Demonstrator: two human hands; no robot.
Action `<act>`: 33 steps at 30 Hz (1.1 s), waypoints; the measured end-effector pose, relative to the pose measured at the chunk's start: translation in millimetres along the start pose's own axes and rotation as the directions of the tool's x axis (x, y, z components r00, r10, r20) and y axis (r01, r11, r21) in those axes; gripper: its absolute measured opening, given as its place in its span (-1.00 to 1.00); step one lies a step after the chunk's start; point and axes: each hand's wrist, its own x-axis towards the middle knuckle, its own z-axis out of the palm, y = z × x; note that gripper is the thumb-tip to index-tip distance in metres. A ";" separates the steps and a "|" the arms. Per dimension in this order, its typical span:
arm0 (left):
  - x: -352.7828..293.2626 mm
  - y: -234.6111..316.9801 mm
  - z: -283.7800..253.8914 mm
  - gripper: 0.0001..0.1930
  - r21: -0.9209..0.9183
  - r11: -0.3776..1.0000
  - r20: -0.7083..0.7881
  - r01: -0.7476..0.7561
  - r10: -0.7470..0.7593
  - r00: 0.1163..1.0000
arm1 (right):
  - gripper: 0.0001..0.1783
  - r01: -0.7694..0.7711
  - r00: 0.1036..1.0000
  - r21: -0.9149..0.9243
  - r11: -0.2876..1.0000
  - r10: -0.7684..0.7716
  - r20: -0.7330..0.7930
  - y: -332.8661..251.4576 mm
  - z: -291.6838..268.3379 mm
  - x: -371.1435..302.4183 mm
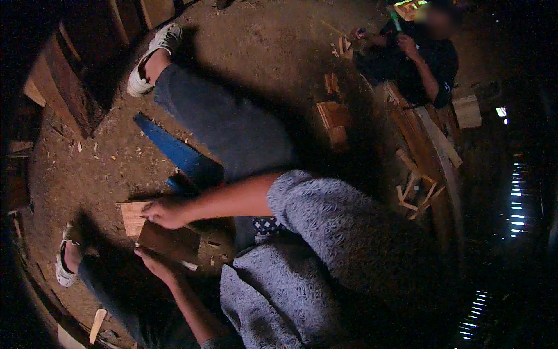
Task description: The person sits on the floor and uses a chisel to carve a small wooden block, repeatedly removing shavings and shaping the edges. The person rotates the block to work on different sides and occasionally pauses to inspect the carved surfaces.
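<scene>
A wooden block (134,218) with a pale, lit face and a darker brown side lies between my hands, low over the dirt floor. Fingers of my right hand (167,213) are bent over its pale part. At the lower corner of the dark side, my left hand (154,261) grips the edge with fingertips and thumb. Above my right forearm a blue handsaw (177,150) lies on the ground beside my trouser leg. A smaller blue part (179,185) shows close to the forearm, partly hidden.
My outstretched legs flank the work, with pale shoes (139,81) at the left. Dark planks (70,87) lean at upper left. Brown wood pieces (333,116) and a small wooden frame (417,192) lie toward the right. A seated person (427,64) at upper right holds a green-handled tool (396,21).
</scene>
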 end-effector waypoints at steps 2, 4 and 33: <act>13.5 -10.6 -20.1 -0.28 0.038 0.996 -0.044 -0.075 0.077 0.996 | -0.62 0.156 0.986 -0.012 0.988 -0.155 0.062 -62.7 16.6 -5.9; 9.2 -8.6 -19.3 -0.28 0.001 0.997 -0.054 -0.076 0.076 0.996 | -0.62 0.267 0.958 -0.048 0.962 -0.260 0.120 -107.4 -4.0 -18.2; 6.4 1.4 -9.3 -0.27 -0.016 1.000 0.012 0.002 -0.002 1.000 | -0.43 0.192 0.981 -0.161 0.968 -0.187 0.049 -69.0 -2.7 -8.8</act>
